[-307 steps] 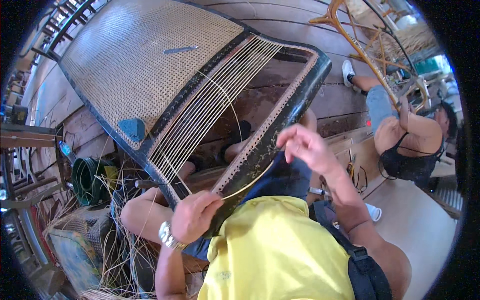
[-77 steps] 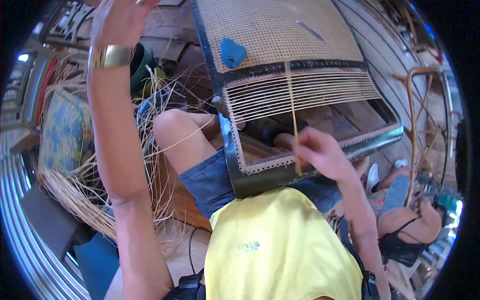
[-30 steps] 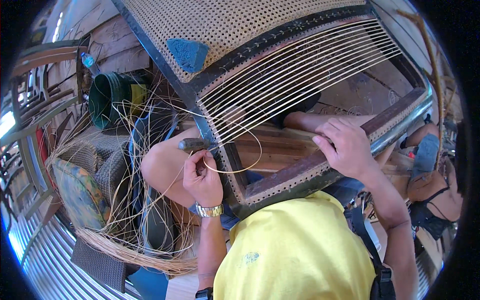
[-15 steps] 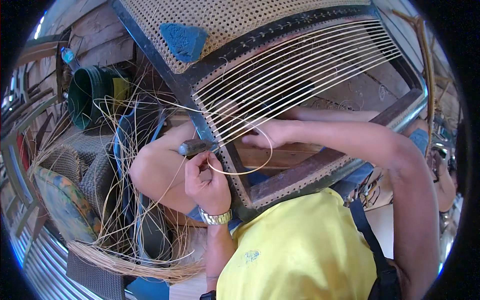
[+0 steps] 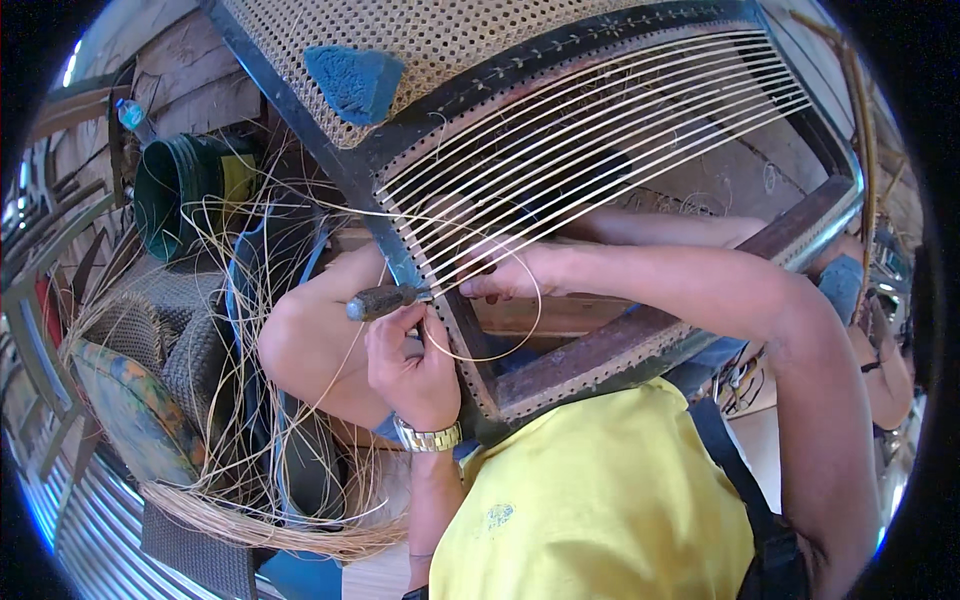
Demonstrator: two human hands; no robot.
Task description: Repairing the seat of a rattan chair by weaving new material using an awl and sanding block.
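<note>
A dark wooden chair frame (image 5: 560, 378) lies tilted across my lap, drilled with small holes along its rails. Pale cane strands (image 5: 600, 165) run in parallel across its opening. In a hole of the left rail stands a tool with a worn wooden handle (image 5: 382, 302), its tip hidden. Just below it, my left hand (image 5: 412, 372), wearing a metal watch, pinches a thin cane strand (image 5: 539, 300) that loops out to the right. My right hand (image 5: 512, 272) reaches under the strands to the rail's inner side. Its fingers are curled; what they hold, if anything, is hidden.
A blue sponge (image 5: 355, 84) sits on the woven cane panel (image 5: 480, 45) at the top. Loose cane strands (image 5: 270, 525) sprawl at the left, near a green bucket (image 5: 170, 195) and a camouflage-patterned cushion (image 5: 135, 410). A person's arm (image 5: 888, 385) shows at far right.
My right hand has moved slightly left, closer to the rail. The cane loop has shifted and hangs a little lower. My left hand keeps its pinch beside the tool.
</note>
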